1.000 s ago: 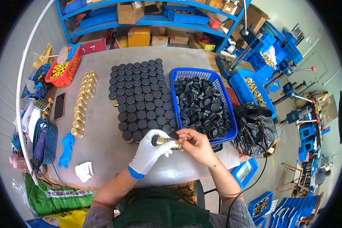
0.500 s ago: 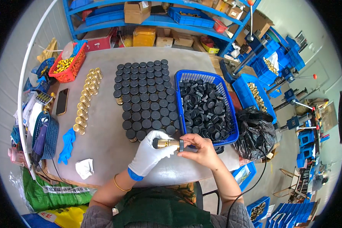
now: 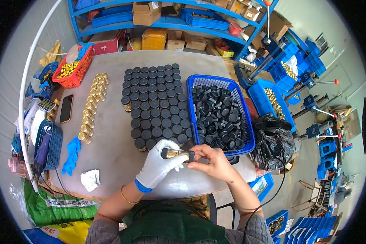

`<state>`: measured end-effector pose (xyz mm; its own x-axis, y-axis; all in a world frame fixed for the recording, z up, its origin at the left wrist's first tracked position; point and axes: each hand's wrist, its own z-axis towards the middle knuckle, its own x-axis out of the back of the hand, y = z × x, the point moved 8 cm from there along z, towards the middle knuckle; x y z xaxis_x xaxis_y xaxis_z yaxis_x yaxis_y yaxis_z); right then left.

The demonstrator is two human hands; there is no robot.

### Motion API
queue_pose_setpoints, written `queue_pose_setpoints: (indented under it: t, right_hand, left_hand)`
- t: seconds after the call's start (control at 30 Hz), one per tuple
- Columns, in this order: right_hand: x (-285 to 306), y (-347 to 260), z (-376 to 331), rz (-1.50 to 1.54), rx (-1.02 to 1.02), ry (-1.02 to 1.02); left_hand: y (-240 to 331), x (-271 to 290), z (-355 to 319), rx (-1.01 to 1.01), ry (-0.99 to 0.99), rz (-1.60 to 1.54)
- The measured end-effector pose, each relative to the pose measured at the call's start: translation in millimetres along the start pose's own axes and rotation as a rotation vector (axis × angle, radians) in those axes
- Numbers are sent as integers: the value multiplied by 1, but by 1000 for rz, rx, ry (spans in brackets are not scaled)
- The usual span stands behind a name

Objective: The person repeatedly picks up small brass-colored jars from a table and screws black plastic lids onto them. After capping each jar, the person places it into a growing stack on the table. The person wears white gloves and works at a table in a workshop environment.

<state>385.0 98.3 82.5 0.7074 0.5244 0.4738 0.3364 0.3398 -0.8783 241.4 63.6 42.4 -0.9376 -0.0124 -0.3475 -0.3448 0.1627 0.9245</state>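
Note:
My left hand (image 3: 157, 162), in a white glove, grips a brass cylindrical fitting (image 3: 176, 154) lying sideways, with a black cap on its left end. At the other end, the bare fingers of my right hand (image 3: 212, 162) pinch a second black cap (image 3: 191, 156) against the brass. Just beyond my hands stand rows of black-capped brass fittings (image 3: 156, 101) on the grey table (image 3: 110, 142). To their right, a blue plastic basket (image 3: 251, 134) holds many loose black caps (image 3: 221, 118). Uncapped brass fittings (image 3: 90, 110) form a line on the left.
Left on the table lie a phone (image 3: 66, 108), a blue glove (image 3: 72, 156) and a white cloth (image 3: 90, 180). A red basket (image 3: 84, 65) with yellow parts stands far left. A black plastic bag (image 3: 272, 142) and lever presses (image 3: 313, 131) are at the right.
Both hands have shifted slightly left together with the brass fitting. My right fingers stay at its right-hand cap; the table's other things have not moved.

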Motion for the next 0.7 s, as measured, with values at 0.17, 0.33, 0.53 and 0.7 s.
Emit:
queue_pose_setpoints:
  t: [0.17,0.33,0.53,0.7]
  right_hand:
    - [-9,-57,-11,-638,779,-4]
    - [-3,-35,-1,-431,476,-3]
    - [2,-41,4,-454,501,87]
    - [-13,6,16,71,-9,-52]
  left_hand:
    - [-26,5,-1,336,-41,-224]
    - [-16,5,-5,211,-40,-147]
    - [-3,4,-3,138,-36,-74]
    - [52,-3,-15,-518,-17,453]
